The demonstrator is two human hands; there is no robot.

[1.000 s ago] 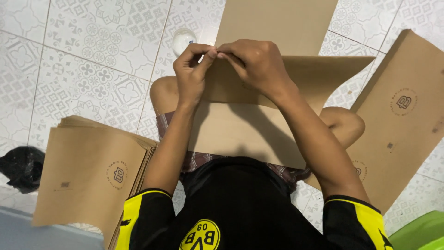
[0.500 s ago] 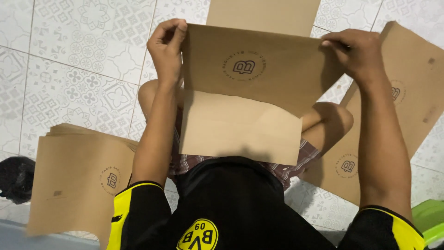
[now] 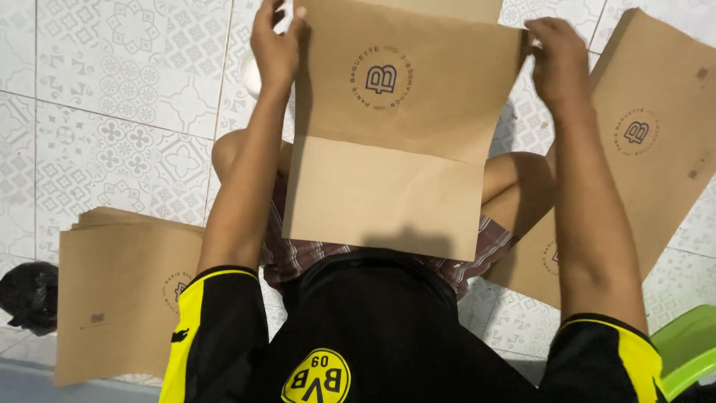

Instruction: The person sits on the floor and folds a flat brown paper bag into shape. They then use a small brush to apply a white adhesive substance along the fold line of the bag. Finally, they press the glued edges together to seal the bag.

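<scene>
Two bare hands, left hand (image 3: 277, 46) and right hand (image 3: 556, 61), are seen pinching the upper corners of a brown paper sheet (image 3: 395, 142) held over the lap, where an uneven pull could skew its fold or tear it.

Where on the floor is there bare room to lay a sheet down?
Bare tile lies upper left, bordered by the left hand and the paper stack below. The right is crowded: sheets beside the right hand cover the floor, with a green stool at the corner.
</scene>
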